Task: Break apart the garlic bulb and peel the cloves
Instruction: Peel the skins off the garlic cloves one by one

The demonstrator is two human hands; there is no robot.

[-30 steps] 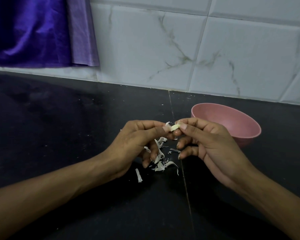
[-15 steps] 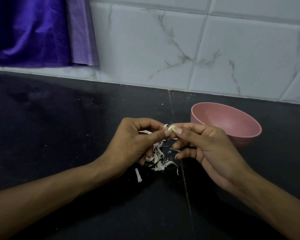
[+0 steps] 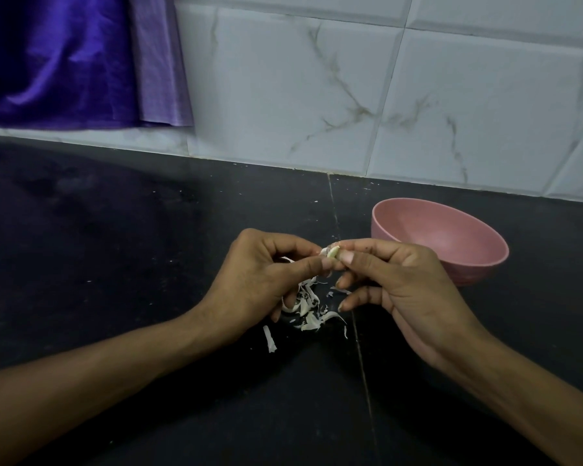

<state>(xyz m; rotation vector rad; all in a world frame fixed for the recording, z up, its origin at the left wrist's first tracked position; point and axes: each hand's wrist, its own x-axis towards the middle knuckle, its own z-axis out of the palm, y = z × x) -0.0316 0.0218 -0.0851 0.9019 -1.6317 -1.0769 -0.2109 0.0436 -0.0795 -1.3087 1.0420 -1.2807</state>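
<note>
A small pale garlic clove point(image 3: 331, 252) is pinched between the fingertips of both hands above the black counter. My left hand point(image 3: 266, 280) holds it from the left with thumb and forefinger, and a strip of white skin shows under its fingers. My right hand point(image 3: 398, 284) pinches it from the right, its lower fingers loosely curled. A heap of white garlic peels point(image 3: 308, 311) lies on the counter right below the hands, with one stray strip of peel point(image 3: 270, 339) to the lower left. Most of the clove is hidden by fingertips.
A pink bowl point(image 3: 485, 250) stands just right of my right hand; its visible inside is bare. The black counter point(image 3: 115, 247) has a seam running front to back under the hands. White marbled tiles point(image 3: 317, 95) back it, and a purple cloth point(image 3: 64, 55) hangs at the upper left.
Both hands stay together on the clove, shifting very slightly. The fingertips have closed in more tightly round the clove, so less of it shows.
</note>
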